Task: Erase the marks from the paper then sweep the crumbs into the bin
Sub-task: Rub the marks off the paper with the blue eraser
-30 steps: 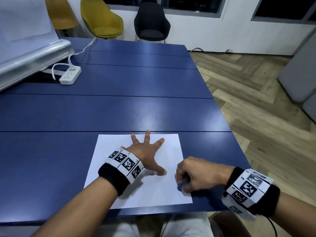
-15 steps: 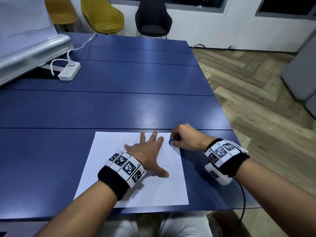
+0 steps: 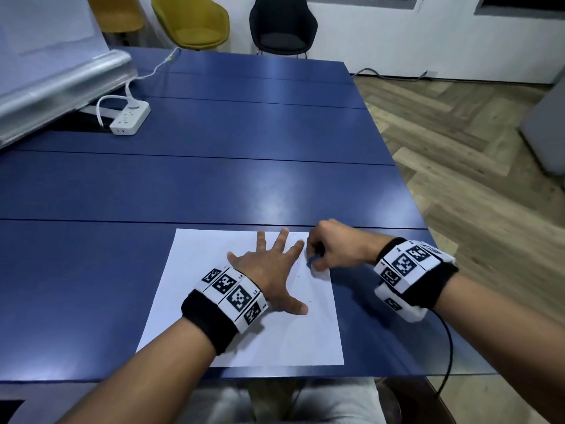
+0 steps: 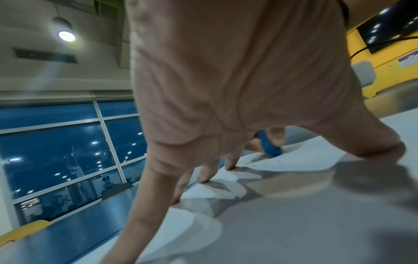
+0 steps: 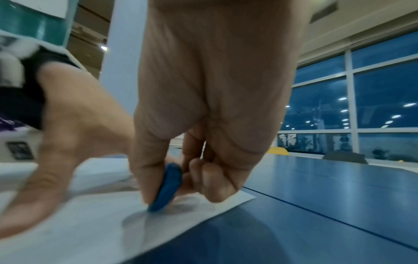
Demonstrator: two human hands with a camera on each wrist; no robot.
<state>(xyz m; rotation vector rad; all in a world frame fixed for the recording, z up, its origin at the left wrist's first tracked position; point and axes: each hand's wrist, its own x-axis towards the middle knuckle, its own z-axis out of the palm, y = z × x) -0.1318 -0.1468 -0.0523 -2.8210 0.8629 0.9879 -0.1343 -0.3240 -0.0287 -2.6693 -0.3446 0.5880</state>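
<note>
1. Reading the head view, I take the paper (image 3: 244,301) as my landmark: it lies flat on the blue table (image 3: 214,185), close to the table's near edge, and every place below is counted from it.

2. My right hand (image 3: 333,244) sits at the paper's far right corner. Thumb and forefinger pinch a small blue eraser (image 5: 166,189), with the other fingers curled under beside it. In the right wrist view the eraser stands on edge, its long axis steep and tilted, its lower tip touching the sheet just inside the right edge.

3. My left hand (image 3: 272,270) lies on the middle of the paper, fingers straight and spread, fingertips (image 4: 205,178) pressing the sheet down, holding nothing. The eraser is just beside its outermost finger, on the right.

4. The relation I judge the next stroke to turn on: the few faint marks and specks I can make out lie toward the paper's centre and near side from the eraser tip, so the rubbing would run inward, toward the pinning hand. The right hand is the nearer one and already has the tool.

5. Against the frame one second back, the right hand has travelled from the paper's near right corner up to its far right corner; half a second back it was already there. The left hand has stayed planted.

6. No bin shows in any view, and crumbs are too small to tell.
</note>
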